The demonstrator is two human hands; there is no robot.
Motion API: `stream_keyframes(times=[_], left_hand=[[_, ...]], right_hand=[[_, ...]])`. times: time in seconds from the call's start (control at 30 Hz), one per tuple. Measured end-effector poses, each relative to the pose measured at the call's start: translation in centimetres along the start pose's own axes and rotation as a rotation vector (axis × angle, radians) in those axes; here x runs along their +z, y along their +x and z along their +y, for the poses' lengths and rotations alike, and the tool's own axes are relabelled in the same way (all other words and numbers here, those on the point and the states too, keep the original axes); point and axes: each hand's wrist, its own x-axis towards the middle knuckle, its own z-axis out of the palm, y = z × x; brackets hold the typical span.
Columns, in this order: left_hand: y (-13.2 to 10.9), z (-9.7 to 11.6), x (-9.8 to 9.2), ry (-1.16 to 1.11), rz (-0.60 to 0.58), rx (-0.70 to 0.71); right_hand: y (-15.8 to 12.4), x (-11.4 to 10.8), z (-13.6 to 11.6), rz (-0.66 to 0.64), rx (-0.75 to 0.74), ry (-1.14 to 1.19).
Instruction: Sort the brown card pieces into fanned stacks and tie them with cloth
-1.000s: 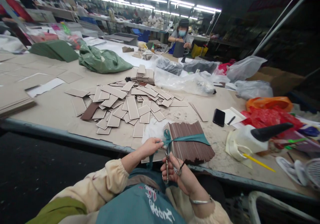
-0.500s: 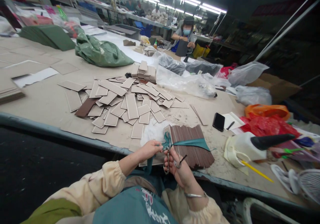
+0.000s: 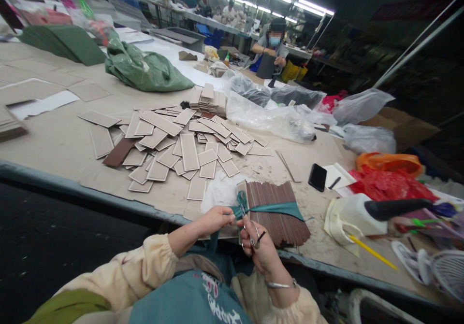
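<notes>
Near the table's front edge stands a bundle of thin brown strips [image 3: 268, 192], packed side by side and tied round with a teal fabric band [image 3: 278, 208]. My left hand [image 3: 216, 218] pinches the loose end of this band just left of the knot. In my right hand [image 3: 261, 247] is a pair of metal scissors [image 3: 243, 211], fingers round its handles. Its blades point up at the band beside the knot; whether they have cut into the cloth I cannot tell.
A loose heap of beige rectangular pieces [image 3: 190, 151] lies beyond the bundle, with clear plastic bags [image 3: 268, 116] behind it. To the right are a black phone [image 3: 317, 177], a white container [image 3: 357, 213] and a red bag [image 3: 391, 183]. A co-worker [image 3: 270, 53] sits across the table.
My right hand has turned and risen slightly, tilting the scissors so the handles swing to the right. My left hand still pinches the band. The whole view has shifted slightly.
</notes>
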Motion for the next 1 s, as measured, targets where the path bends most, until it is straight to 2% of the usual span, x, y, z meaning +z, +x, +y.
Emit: stream_keyframes(times=[0.27,0.47,0.77,0.87,1.0], left_hand=[[0.2,-1.0,-0.3,-0.002,-0.028,0.027],[0.2,-0.9,-0.2,-0.034,-0.056,0.043],[-0.9,-0.1,-0.5,-0.041,-0.091,0.036],[-2.1,-0.3,-1.2,-0.021,-0.22,0.011],[-4.2,-1.2,-1.9,0.12,-0.459,0.003]], right_hand=[[0.2,-0.2,0.1,0.029,-0.021,-0.261],[0.4,0.4,-0.4,-0.009,-0.036,-0.298],[0.7,0.4,-0.3,0.103,-0.036,-0.461],[-0.8,0.0,0.0,0.107,-0.037,-0.52],[-5.3,-2.3,0.5,-0.038,-0.067,-0.599]])
